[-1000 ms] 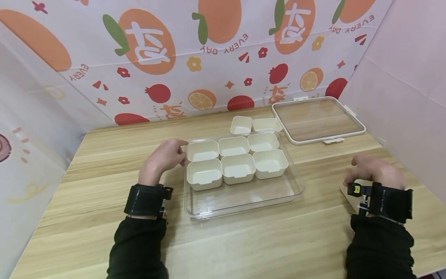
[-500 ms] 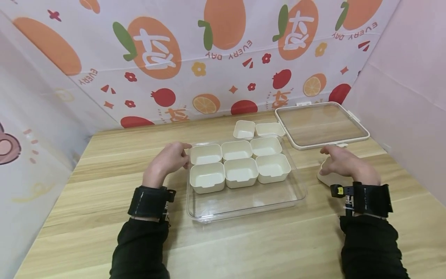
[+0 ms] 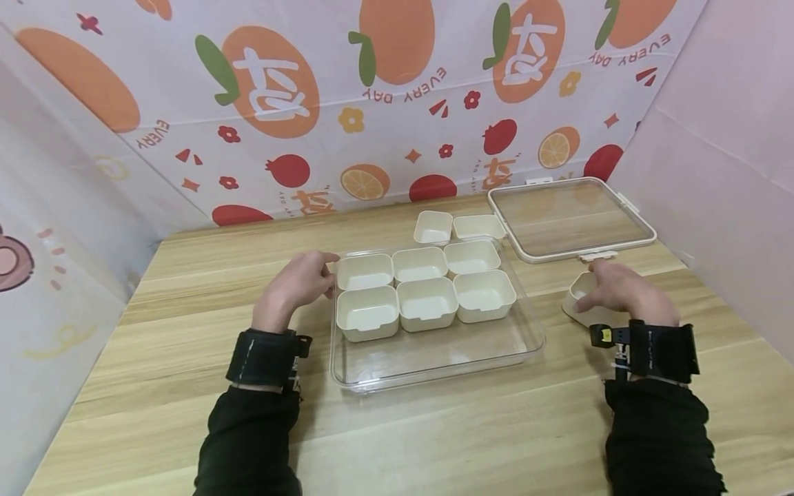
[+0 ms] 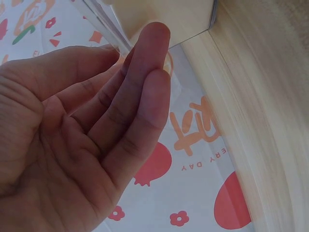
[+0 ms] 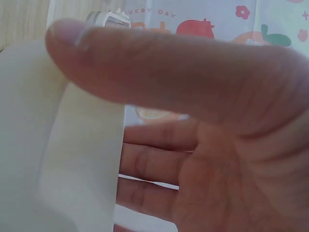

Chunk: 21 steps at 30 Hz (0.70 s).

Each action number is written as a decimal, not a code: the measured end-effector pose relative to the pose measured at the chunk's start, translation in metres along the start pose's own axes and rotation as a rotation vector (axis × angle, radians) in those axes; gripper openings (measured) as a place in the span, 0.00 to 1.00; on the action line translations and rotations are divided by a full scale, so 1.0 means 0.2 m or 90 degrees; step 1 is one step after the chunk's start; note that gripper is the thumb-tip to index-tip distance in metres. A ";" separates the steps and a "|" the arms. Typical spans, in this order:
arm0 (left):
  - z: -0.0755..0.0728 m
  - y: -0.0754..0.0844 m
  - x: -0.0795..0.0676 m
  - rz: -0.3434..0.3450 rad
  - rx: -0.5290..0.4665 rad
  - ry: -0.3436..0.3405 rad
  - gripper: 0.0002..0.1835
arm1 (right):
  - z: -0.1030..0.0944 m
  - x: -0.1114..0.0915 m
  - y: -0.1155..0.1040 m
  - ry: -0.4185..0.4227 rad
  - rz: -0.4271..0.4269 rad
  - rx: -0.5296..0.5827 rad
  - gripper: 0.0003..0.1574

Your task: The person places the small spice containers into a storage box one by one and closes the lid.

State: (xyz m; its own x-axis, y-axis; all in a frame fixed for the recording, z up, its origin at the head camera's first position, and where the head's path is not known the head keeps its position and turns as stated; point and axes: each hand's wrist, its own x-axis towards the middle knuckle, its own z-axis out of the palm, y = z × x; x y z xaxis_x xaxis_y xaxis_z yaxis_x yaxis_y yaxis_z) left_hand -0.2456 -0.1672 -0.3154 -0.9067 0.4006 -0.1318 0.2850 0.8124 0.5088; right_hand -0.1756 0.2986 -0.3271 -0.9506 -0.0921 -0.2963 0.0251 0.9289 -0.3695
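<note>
My left hand (image 3: 300, 281) is at the left rim of a clear rectangular tray (image 3: 434, 350). In the left wrist view its thumb and index finger meet at the tray's edge (image 4: 169, 19), with the other fingers bent alongside. Two rows of small cream containers (image 3: 428, 304) fill the tray's back and middle, and a bare strip runs along its front. Right of the tray, my right hand (image 3: 623, 293) grips another cream container (image 3: 577, 303). Up close in the right wrist view, the thumb lies across that container (image 5: 82, 159) and the fingers pass behind its wall.
Behind the tray stand two more containers, a squarish one (image 3: 433, 227) and a wider one (image 3: 479, 226). A clear lid with a cream frame (image 3: 533, 258) lies at the back right, close to my right hand. Fruit-printed cloth (image 3: 384, 138) hangs behind the wooden table (image 3: 465, 441).
My right hand has moved left and away from me with the cream container, from the table's right side toward the tray. The container's opening now shows more. My left hand stays at the tray's rim.
</note>
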 end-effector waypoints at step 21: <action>0.00 0.00 0.00 0.012 -0.001 0.004 0.24 | 0.00 0.00 0.02 0.051 -0.018 -0.015 0.48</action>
State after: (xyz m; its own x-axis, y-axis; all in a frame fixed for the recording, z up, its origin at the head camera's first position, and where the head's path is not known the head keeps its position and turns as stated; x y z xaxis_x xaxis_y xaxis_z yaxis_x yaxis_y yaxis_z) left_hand -0.2455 -0.1674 -0.3153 -0.9035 0.4123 -0.1166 0.3010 0.8044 0.5121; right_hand -0.1765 0.3020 -0.3277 -0.9727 -0.0902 -0.2140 -0.0085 0.9347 -0.3554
